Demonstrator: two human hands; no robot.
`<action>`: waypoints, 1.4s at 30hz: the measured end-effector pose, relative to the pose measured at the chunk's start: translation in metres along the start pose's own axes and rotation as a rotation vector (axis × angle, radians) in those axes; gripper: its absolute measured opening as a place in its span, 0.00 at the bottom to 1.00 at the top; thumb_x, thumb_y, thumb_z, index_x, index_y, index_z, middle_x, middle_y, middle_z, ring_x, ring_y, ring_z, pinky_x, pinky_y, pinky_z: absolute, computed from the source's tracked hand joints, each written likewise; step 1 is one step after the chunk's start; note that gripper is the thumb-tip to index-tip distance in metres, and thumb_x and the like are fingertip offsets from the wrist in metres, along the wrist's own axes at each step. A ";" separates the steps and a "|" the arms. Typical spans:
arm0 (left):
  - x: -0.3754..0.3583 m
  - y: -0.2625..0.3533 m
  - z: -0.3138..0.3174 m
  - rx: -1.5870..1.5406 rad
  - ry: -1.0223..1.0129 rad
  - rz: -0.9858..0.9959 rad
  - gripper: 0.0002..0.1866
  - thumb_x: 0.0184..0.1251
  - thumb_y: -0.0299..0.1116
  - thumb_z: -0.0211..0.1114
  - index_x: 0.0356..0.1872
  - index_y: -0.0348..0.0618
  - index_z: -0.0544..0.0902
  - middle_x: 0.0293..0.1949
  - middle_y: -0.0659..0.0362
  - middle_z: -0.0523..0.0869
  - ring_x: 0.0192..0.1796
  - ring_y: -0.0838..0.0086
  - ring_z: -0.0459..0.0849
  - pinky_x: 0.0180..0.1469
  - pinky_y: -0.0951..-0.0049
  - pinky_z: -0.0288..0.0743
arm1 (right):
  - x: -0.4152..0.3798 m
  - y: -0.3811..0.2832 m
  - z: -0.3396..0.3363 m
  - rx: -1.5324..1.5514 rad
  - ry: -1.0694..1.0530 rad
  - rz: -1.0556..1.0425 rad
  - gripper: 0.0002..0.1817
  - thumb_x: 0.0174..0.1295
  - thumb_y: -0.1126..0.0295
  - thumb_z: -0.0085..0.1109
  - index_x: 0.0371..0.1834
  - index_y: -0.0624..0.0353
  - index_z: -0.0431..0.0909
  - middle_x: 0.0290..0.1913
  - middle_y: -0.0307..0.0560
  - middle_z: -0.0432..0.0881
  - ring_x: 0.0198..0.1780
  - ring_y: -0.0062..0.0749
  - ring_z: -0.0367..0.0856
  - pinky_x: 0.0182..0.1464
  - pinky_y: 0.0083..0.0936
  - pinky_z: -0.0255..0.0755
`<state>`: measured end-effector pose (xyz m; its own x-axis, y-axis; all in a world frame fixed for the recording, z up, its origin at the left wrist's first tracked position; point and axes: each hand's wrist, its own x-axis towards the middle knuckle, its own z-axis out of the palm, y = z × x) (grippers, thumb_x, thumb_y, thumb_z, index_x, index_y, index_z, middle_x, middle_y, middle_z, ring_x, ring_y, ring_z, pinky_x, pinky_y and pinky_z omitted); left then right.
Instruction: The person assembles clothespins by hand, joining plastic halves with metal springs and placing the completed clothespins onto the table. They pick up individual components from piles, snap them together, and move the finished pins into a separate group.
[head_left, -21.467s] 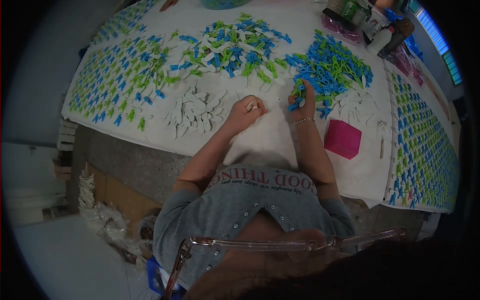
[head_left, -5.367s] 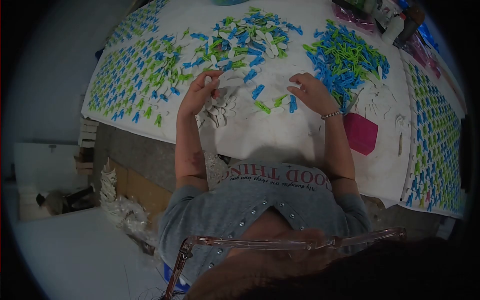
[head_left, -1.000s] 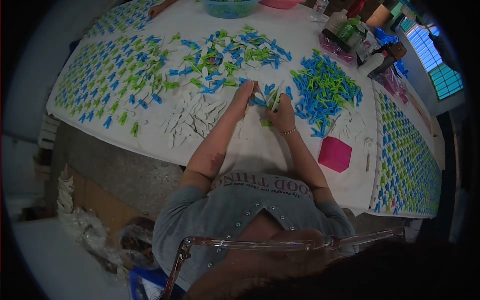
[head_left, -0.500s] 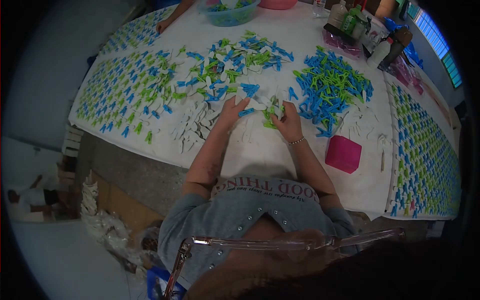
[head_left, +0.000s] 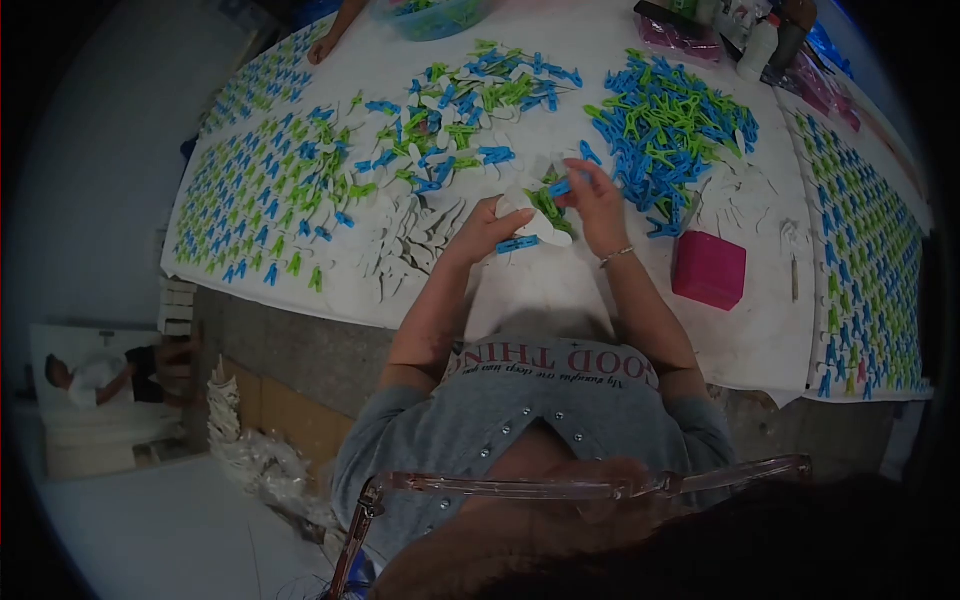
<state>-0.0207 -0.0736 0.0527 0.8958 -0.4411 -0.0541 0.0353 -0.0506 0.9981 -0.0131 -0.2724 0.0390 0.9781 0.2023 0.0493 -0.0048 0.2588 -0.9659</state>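
blue clip (head_left: 558, 187) pinched between thumb and forefinger of the right hand (head_left: 598, 207), other fingers loosely curled. white flat piece (head_left: 520, 203) gripped under the thumb of the left hand (head_left: 483, 234), just across from it, both near each other but not pressed together. green clip (head_left: 545, 204) in the gap between them, plus a second blue clip (head_left: 517, 244) just below the left thumb, can't tell whether held or lying on the white tabletop (head_left: 745, 340). looks-wise: small, two-legged, plastic-looking, bright blue or lime green, with rounded white ends like little paddles around them, detail kinda blurry. big pile of blue and green clips (head_left: 675, 130) right beyond the right hand, loose white strips (head_left: 410, 240) fanned out just left of the left hand, mixed heap (head_left: 470, 110) of clips and white pieces straight ahead. pink box (head_left: 708, 270) to the right of the right hand.
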 end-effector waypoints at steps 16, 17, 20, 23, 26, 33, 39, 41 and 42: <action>-0.019 0.025 -0.040 -0.156 0.802 0.231 0.09 0.64 0.37 0.63 0.30 0.44 0.76 0.24 0.68 0.74 0.22 0.87 0.67 0.23 0.83 0.62 | -0.028 -0.020 0.026 -0.265 -0.464 0.278 0.07 0.59 0.65 0.59 0.35 0.55 0.74 0.19 0.33 0.71 0.18 0.13 0.66 0.19 0.14 0.59; -0.026 0.029 -0.055 -0.159 0.805 0.234 0.09 0.64 0.37 0.63 0.30 0.44 0.76 0.24 0.68 0.74 0.22 0.87 0.67 0.23 0.83 0.62 | -0.023 -0.029 0.016 -0.305 -0.369 0.180 0.07 0.59 0.65 0.59 0.33 0.54 0.74 0.17 0.31 0.69 0.17 0.12 0.65 0.20 0.13 0.59; -0.052 0.031 -0.100 -0.056 0.761 0.173 0.11 0.65 0.38 0.61 0.30 0.41 0.77 0.23 0.67 0.75 0.23 0.86 0.69 0.23 0.81 0.64 | 0.002 -0.045 -0.024 -0.670 0.139 -0.245 0.14 0.57 0.62 0.62 0.41 0.58 0.75 0.29 0.43 0.76 0.29 0.28 0.74 0.32 0.22 0.69; -0.058 0.010 -0.131 0.350 0.696 0.074 0.15 0.59 0.37 0.66 0.41 0.38 0.76 0.31 0.59 0.79 0.30 0.76 0.77 0.31 0.76 0.71 | 0.006 -0.043 -0.041 -1.033 0.377 -0.526 0.21 0.56 0.59 0.63 0.47 0.62 0.74 0.40 0.54 0.77 0.41 0.44 0.76 0.43 0.32 0.71; -0.058 0.003 -0.127 1.230 0.892 0.238 0.32 0.48 0.40 0.72 0.53 0.35 0.71 0.50 0.44 0.75 0.51 0.55 0.75 0.52 0.59 0.69 | 0.011 -0.019 -0.037 -1.074 0.250 -0.507 0.24 0.57 0.59 0.62 0.51 0.66 0.72 0.47 0.58 0.76 0.48 0.52 0.74 0.50 0.38 0.69; 0.005 -0.001 -0.030 0.850 0.397 -0.008 0.42 0.52 0.68 0.56 0.53 0.35 0.74 0.50 0.41 0.76 0.50 0.49 0.77 0.51 0.59 0.72 | 0.010 0.031 -0.015 -1.279 0.040 -0.384 0.28 0.57 0.56 0.61 0.54 0.66 0.70 0.49 0.60 0.77 0.50 0.53 0.75 0.51 0.41 0.68; 0.061 -0.030 0.000 0.666 0.225 -0.056 0.42 0.51 0.70 0.55 0.48 0.36 0.77 0.43 0.41 0.79 0.47 0.51 0.79 0.49 0.60 0.73 | 0.005 0.035 -0.013 -1.251 0.123 -0.401 0.28 0.56 0.57 0.62 0.53 0.66 0.71 0.48 0.60 0.78 0.47 0.54 0.77 0.47 0.41 0.70; 0.062 -0.012 0.015 0.556 0.292 -0.102 0.36 0.51 0.66 0.58 0.42 0.38 0.78 0.39 0.45 0.81 0.45 0.53 0.80 0.46 0.60 0.74 | 0.001 0.020 -0.002 -1.128 0.103 -0.284 0.26 0.55 0.58 0.62 0.53 0.65 0.72 0.46 0.61 0.79 0.44 0.54 0.78 0.44 0.42 0.70; 0.069 -0.023 0.017 0.633 0.347 -0.044 0.34 0.51 0.64 0.59 0.39 0.38 0.79 0.38 0.47 0.82 0.44 0.54 0.81 0.45 0.60 0.74 | 0.002 0.029 -0.007 -1.162 0.112 -0.386 0.26 0.55 0.59 0.62 0.52 0.65 0.72 0.44 0.60 0.79 0.43 0.53 0.77 0.43 0.42 0.70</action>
<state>0.0329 -0.1184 0.0258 0.9922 -0.1221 0.0237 -0.0946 -0.6177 0.7807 -0.0098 -0.2710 0.0095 0.8869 0.2016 0.4156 0.4210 -0.7229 -0.5478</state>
